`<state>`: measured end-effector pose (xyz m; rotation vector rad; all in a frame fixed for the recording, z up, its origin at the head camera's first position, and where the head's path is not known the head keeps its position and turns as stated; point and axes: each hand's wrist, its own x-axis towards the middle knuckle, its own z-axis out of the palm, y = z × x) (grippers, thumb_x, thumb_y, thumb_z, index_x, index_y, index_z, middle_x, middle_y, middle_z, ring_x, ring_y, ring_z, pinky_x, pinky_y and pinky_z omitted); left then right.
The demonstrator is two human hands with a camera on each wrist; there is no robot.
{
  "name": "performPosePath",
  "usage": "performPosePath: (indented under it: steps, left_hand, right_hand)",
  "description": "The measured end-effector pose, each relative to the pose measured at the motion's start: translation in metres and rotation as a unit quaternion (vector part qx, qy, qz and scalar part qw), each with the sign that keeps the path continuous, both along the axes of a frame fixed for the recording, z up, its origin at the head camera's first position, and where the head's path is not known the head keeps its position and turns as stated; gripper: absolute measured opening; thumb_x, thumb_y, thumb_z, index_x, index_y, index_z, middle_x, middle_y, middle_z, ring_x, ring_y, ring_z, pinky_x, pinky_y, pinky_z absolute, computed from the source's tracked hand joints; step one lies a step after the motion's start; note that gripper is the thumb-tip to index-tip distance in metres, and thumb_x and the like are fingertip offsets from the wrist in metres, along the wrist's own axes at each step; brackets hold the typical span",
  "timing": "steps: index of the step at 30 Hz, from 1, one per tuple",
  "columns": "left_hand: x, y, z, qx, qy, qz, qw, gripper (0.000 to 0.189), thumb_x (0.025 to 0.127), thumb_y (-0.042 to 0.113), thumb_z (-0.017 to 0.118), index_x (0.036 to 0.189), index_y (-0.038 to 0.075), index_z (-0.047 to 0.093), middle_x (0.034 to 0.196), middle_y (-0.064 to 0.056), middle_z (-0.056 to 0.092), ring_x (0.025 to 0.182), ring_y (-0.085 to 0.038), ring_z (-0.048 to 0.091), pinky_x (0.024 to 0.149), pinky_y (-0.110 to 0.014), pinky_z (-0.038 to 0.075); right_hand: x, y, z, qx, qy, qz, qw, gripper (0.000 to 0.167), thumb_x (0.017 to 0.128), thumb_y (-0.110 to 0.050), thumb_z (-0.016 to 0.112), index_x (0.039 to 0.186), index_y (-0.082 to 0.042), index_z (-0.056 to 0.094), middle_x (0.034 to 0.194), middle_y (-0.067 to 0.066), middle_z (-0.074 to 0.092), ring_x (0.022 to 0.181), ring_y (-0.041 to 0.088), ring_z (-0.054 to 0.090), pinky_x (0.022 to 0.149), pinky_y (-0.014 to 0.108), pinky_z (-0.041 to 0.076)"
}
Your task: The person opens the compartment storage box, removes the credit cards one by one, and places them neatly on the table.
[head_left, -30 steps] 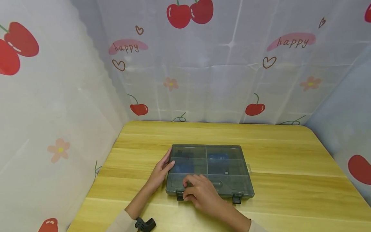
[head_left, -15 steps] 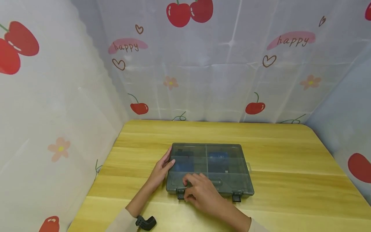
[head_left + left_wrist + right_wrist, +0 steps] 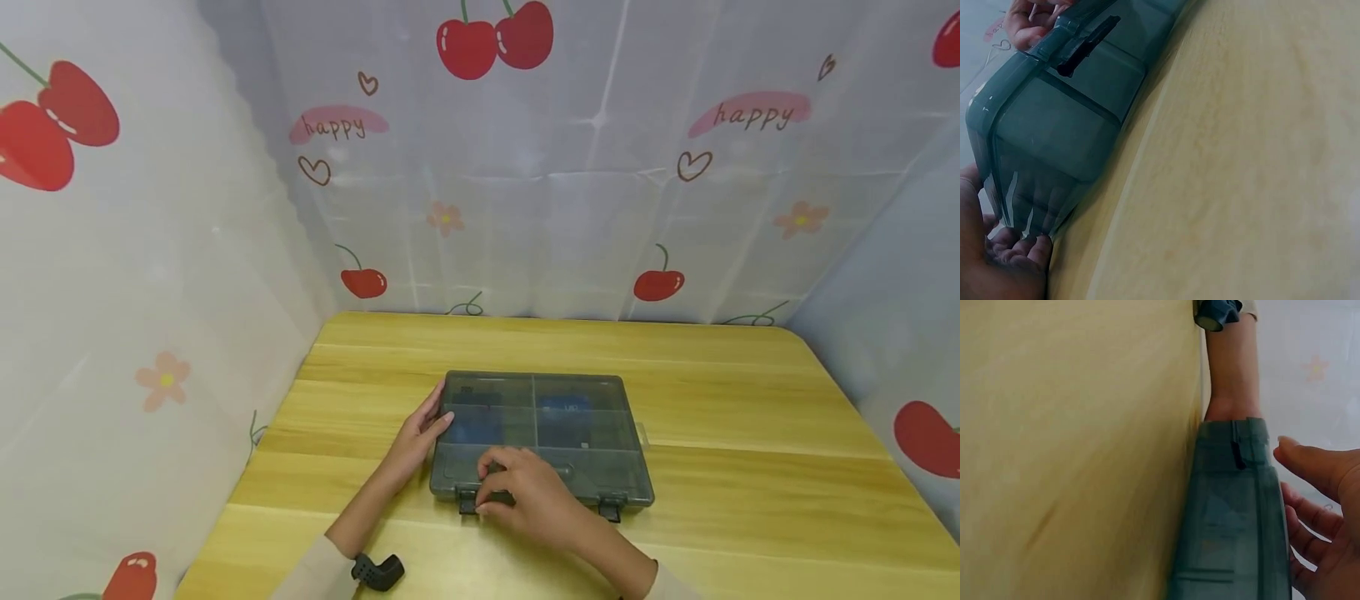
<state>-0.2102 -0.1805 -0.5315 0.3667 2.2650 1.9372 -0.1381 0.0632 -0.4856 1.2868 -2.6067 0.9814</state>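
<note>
Left hand [image 3: 412,442] gripping grey box [image 3: 517,425], right hand [image 3: 528,497] loosely curved beside latch [image 3: 467,503], backdrop [image 3: 517,200] reading "happy" twice

From my station I see a smoky, see-through plastic compartment box [image 3: 517,432] lying flat on the wood-grain tabletop [image 3: 750,417], lid down. Its dark left latch [image 3: 467,503] and right latch [image 3: 609,510] jut from the near edge. Through the tinted lid I make out dividers, a blue left-hand item [image 3: 477,427] and a blue right-hand item [image 3: 566,408] with pale, unreadable marking.
</note>
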Motion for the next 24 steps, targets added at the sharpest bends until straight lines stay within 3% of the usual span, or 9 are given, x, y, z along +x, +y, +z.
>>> performPosePath:
  steps: [6, 10, 18, 24]
  left_hand:
    - [-0.011, -0.003, -0.016, -0.004, -0.003, 0.011, 0.9999, 0.069, 0.104, 0.032, 0.059, 0.163, 0.025, 0.024, 0.167, 0.000, 0.021, 0.151, -0.026, 0.026, 0.120, -0.052, 0.030]
    - [-0.009, -0.005, -0.018, -0.001, -0.005, 0.009, 0.9999, 0.069, 0.102, 0.038, 0.062, 0.162, 0.029, 0.027, 0.166, 0.002, 0.023, 0.151, -0.023, 0.027, 0.121, -0.049, 0.029]
    - [0.000, -0.006, -0.010, -0.018, -0.018, 0.005, 0.9997, 0.073, 0.101, 0.046, 0.059, 0.162, 0.029, 0.023, 0.167, 0.006, 0.019, 0.152, -0.019, 0.023, 0.122, -0.045, 0.025]
    - [0.012, -0.007, -0.002, -0.027, -0.038, 0.002, 0.9989, 0.073, 0.102, 0.046, 0.058, 0.163, 0.025, 0.023, 0.167, -0.001, 0.019, 0.152, -0.023, 0.024, 0.121, -0.047, 0.028]
  right_hand:
    - [0.001, 0.018, 0.014, -0.061, -0.098, 0.052, 0.9919, 0.009, 0.090, -0.017, 0.078, 0.099, -0.017, 0.078, 0.117, -0.001, 0.068, 0.106, 0.010, 0.063, 0.088, 0.029, 0.057]
    - [0.005, 0.032, 0.022, -0.072, -0.128, 0.054, 0.9877, 0.016, 0.094, -0.025, 0.073, 0.107, -0.016, 0.077, 0.124, 0.003, 0.068, 0.112, 0.015, 0.064, 0.090, 0.033, 0.058]
    - [0.013, 0.061, 0.033, -0.072, -0.097, -0.026, 0.9923, 0.025, 0.096, -0.033, 0.070, 0.118, -0.020, 0.073, 0.130, -0.002, 0.066, 0.122, 0.016, 0.061, 0.095, 0.050, 0.055]
    - [0.015, 0.089, 0.034, -0.085, -0.060, -0.094, 0.9901, 0.032, 0.097, -0.028, 0.071, 0.129, -0.026, 0.068, 0.134, -0.008, 0.063, 0.123, 0.017, 0.061, 0.093, 0.043, 0.057]
